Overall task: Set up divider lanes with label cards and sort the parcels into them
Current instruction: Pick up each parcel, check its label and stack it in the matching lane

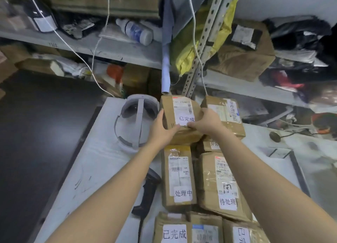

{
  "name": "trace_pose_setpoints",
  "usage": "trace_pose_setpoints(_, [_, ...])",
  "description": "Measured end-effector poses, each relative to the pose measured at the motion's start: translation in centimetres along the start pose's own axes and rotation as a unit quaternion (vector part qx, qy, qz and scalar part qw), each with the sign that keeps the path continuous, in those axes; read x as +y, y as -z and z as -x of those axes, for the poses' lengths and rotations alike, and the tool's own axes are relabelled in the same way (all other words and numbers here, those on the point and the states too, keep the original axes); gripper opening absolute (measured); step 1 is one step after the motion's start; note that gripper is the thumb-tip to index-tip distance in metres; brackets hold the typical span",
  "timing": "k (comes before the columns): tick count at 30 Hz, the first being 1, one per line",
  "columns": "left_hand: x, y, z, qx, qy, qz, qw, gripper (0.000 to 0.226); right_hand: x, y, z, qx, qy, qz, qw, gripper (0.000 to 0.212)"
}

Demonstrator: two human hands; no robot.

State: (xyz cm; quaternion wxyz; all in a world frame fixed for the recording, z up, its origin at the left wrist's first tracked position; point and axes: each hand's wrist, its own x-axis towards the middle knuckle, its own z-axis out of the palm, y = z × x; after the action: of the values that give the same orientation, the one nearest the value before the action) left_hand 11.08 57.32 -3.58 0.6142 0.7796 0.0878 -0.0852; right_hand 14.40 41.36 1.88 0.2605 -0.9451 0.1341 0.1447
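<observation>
Currently gripping one parcel [179,118] with both hands, far end of the white table [102,151]. Left hand [160,129] clamped on parcel's left flank, thumb over the near top edge; right hand [207,122] wrapped on the right flank, fingertips [191,125] pressing the near edge by the white label card [186,119] reading 已完成. Closed firmly on the box, both sides, no gap seen. Parcel squarely between the two palms, slightly beyond the knuckles; neither hand clearly nearer, roughly symmetric hold. Long axis running away from the body, near end at the grip, far end pointing toward the shelf post [202,47]; label text upright toward the wearer. Looks tilted a bit, near edge seemingly resting on the box below, cannot tell if fully lifted. Just right of the grip, touching or nearly so: second parcel [226,115] marked 待处理. Toward the body from the grip: parcel tagged 处理中 [179,177] and another tagged 待处理 [222,184], both lying with the same away-pointing axis. Nearer still, bottom row incl. box marked 已完成 [173,231]. Left of the grip: white headset [136,118], just beside the left hand. No dividers visible. Judging: next move likely toward the matching 已完成 group, back toward the body, axis kept as is.
</observation>
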Motion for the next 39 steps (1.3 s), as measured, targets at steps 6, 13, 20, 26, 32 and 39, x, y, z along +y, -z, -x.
trace_pose_setpoints(6, [-0.1,0.2,0.9,-0.009,0.007,0.028,1.000,0.080,1.1,-1.3,2.2,0.044,-0.040,-0.116,0.992,0.087])
trace_pose_setpoints(13, [1.1,0.5,3.5,0.002,-0.015,0.024,1.000,0.081,2.2,-0.7,5.3,0.071,-0.011,-0.205,0.976,0.084])
trace_pose_setpoints(20, [4.9,-0.6,8.2,0.014,-0.078,0.011,0.997,0.083,5.2,1.7,9.7,0.123,0.022,-0.330,0.936,0.075])
trace_pose_setpoints(26, [8.6,-5.2,16.4,0.010,-0.134,-0.010,0.991,0.075,11.1,6.1,16.6,0.123,0.054,-0.424,0.896,0.069])
trace_pose_setpoints(32, [10.6,-13.1,25.5,-0.020,-0.144,-0.010,0.989,0.066,20.1,11.4,25.5,0.139,0.072,-0.424,0.892,0.054])
trace_pose_setpoints(39, [12.8,-22.6,32.1,-0.077,-0.165,-0.022,0.983,0.072,31.0,15.7,31.5,0.190,0.038,-0.459,0.867,0.056])
